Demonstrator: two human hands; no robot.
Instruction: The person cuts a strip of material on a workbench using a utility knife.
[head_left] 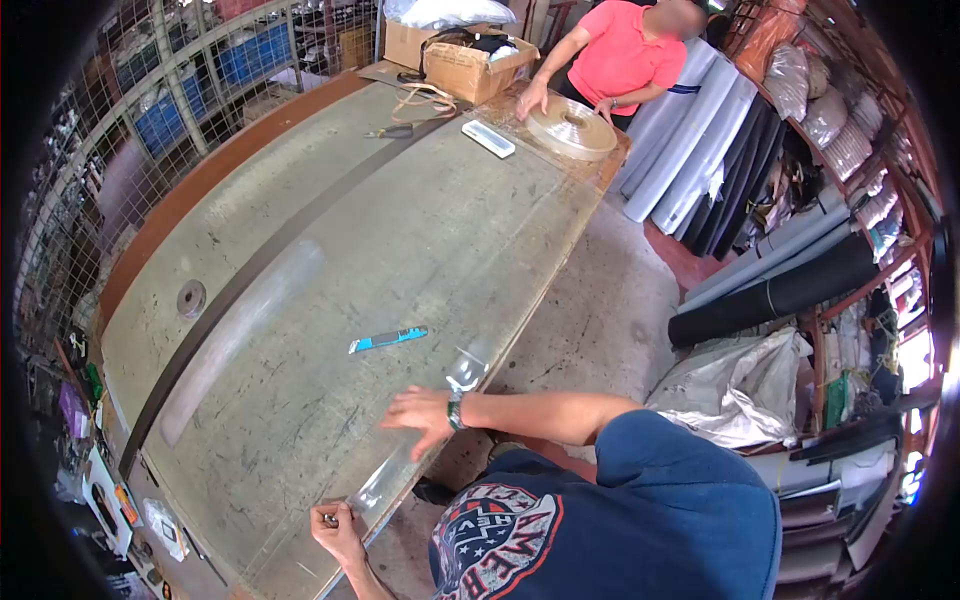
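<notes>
A clear, shiny plastic strip (382,482) lies along the near edge of the worktable (300,400). My right hand (418,412) rests across it with spread fingers, palm down, a band around its wrist. Closer to the table's corner, my left hand (335,527) is closed beside the strip's lower end. Something small and dark shows at its fingers; whether it is a ring or a held thing cannot be made out. Past my right hand, the strip's far part (467,370) catches the light. A turquoise-and-black utility knife (388,340) lies farther in on the tabletop.
Across the table, a person in a pink shirt (630,45) has both hands at a large roll of clear strip (572,130). A long dark bar (260,235) runs lengthwise. A small grey disc (191,298), pliers (390,132), a white case (488,138) and cardboard box (478,72) lie about.
</notes>
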